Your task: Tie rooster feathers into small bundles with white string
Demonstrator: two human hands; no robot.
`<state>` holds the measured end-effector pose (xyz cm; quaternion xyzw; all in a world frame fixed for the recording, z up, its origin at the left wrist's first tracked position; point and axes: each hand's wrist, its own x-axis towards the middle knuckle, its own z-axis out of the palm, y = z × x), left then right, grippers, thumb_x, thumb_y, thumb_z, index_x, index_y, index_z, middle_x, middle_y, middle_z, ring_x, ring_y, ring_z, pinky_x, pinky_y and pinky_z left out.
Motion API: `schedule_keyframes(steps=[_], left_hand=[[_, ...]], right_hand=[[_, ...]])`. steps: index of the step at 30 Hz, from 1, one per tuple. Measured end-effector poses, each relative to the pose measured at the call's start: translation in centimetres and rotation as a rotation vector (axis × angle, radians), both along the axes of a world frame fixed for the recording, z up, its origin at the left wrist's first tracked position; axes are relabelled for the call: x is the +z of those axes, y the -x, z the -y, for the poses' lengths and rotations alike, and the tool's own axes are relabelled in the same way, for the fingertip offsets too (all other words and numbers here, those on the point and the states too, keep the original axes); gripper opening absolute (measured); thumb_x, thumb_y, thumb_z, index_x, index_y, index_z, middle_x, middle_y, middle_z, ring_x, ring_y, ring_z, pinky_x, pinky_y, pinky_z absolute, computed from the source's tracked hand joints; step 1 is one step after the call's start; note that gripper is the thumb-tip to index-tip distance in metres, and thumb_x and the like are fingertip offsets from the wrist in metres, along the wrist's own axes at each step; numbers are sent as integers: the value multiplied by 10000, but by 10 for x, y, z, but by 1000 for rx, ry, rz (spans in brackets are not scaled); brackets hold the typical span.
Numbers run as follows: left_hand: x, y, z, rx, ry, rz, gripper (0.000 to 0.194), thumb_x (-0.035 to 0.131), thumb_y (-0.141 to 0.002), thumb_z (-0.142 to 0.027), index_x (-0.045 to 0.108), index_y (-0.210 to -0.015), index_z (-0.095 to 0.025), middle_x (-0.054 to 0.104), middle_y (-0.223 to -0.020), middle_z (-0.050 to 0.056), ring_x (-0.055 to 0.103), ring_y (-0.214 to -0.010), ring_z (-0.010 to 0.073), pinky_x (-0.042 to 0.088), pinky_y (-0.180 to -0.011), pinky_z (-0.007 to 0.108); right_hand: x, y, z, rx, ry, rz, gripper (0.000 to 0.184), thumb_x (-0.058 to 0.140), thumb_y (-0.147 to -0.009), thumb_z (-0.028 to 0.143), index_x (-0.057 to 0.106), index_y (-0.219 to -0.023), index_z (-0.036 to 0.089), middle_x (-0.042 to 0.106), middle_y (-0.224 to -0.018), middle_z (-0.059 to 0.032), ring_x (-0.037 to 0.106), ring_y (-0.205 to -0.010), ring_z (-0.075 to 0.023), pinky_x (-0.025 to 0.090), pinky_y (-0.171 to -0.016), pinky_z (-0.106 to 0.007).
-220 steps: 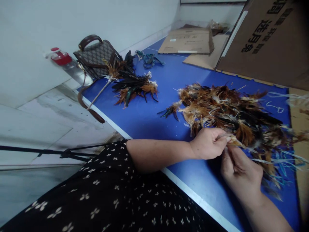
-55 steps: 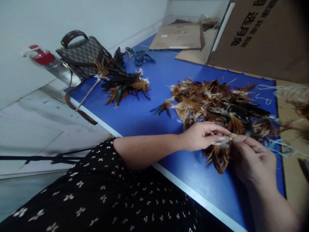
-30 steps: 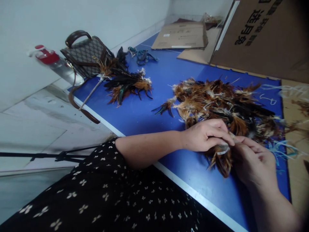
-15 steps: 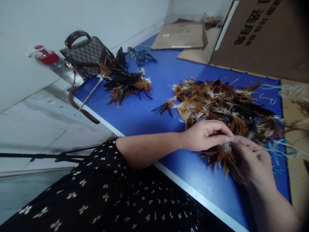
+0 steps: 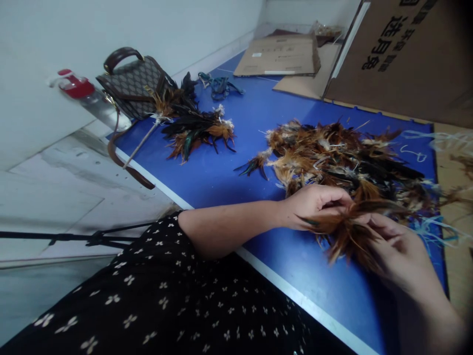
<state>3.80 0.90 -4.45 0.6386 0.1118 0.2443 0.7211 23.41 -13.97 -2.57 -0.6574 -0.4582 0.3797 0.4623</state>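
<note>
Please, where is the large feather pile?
In the head view, the large feather pile lies right of centre on the blue table, beyond the left hand.

From here I can't clearly make out the fingertips of the left hand [image 5: 312, 203] and right hand [image 5: 404, 246] around the blurred feather bunch [image 5: 342, 231]; the printed cardboard panel [image 5: 410, 81] runs past my top edge.
</note>
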Motion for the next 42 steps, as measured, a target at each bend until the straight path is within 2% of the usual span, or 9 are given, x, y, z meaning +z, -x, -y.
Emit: schedule_keyframes(steps=[4, 8, 11, 15, 21, 26, 31, 36, 42], left_hand=[[2, 3, 0, -125, 61, -23, 492, 1113, -793, -495, 795, -997, -180, 789, -1058, 41, 726, -1021, 198, 596, -997, 367], [7, 6, 5, -176, 71, 19, 351, 1071, -845, -352, 796, -973, -174, 785, -1003, 27, 722, -962, 165, 593, -964, 329], [16, 9, 8, -176, -44, 18, 214, 998, -907, -258, 815, -983, -179, 800, -1018, 36, 733, -964, 158, 600, -951, 309], [26, 14, 7, -220, -260, 24, 135, 914, -1002, -273, 814, -983, -185, 809, -976, 43, 744, -925, 160, 608, -959, 315], [22, 17, 1, -70, -490, -53, 84, 786, -1063, -248, 792, -1004, -189, 833, -1054, 72, 754, -994, 181, 589, -1000, 330], [12, 9, 5, -102, -272, -148, 106, 850, -999, -160, 764, -950, -198, 789, -934, 14, 722, -883, 149, 586, -908, 305], [15, 4, 14, -169, 113, -181, 193, 855, -981, -32, 735, -963, -183, 756, -871, -13, 733, -840, 110, 603, -861, 273], [25, 10, 13, -216, 117, -142, 161, 890, -980, -43, 811, -915, -167, 800, -917, -1, 738, -867, 96, 610, -892, 259], [21, 9, 10, -270, 85, -168, 140, 900, -986, -57, 896, -900, -167, 872, -966, 27, 798, -938, 118, 650, -1020, 282]], right_hand=[[14, -7, 8, 40, 72, -96, 616, 1024, -813, 806, 822, -873, 227, 697, -754, -29, 587, -650, -163, 488, -567, -242], [18, -10, 9, 35, 55, -10, 642, 1046, -759, 825, 825, -846, 229, 708, -746, -42, 607, -660, -177, 506, -579, -248], [15, -10, 7, 22, 83, 9, 705, 1052, -689, 880, 826, -838, 229, 713, -736, -43, 613, -649, -184, 510, -569, -255], [9, -11, 8, 8, 90, 18, 706, 1012, -760, 898, 838, -874, 223, 725, -753, -45, 603, -673, -171, 474, -577, -233], [7, -18, 11, 65, 53, 167, 673, 944, -858, 898, 851, -952, 238, 798, -857, -61, 674, -718, -197, 545, -614, -248], [24, -14, 11, 321, 26, 276, 645, 874, -945, 870, 835, -870, 231, 768, -778, -55, 653, -667, -187, 524, -572, -231], [29, -13, 14, 336, -6, 252, 615, 898, -939, 842, 858, -841, 236, 772, -760, -59, 636, -606, -187, 514, -510, -239], [26, -17, 15, 245, -12, 262, 631, 890, -932, 861, 886, -887, 232, 823, -841, -88, 662, -603, -181, 512, -494, -227], [36, -10, 14, 157, -45, 263, 656, 944, -847, 896, 863, -811, 246, 779, -750, -76, 670, -594, -185, 506, -483, -222]])
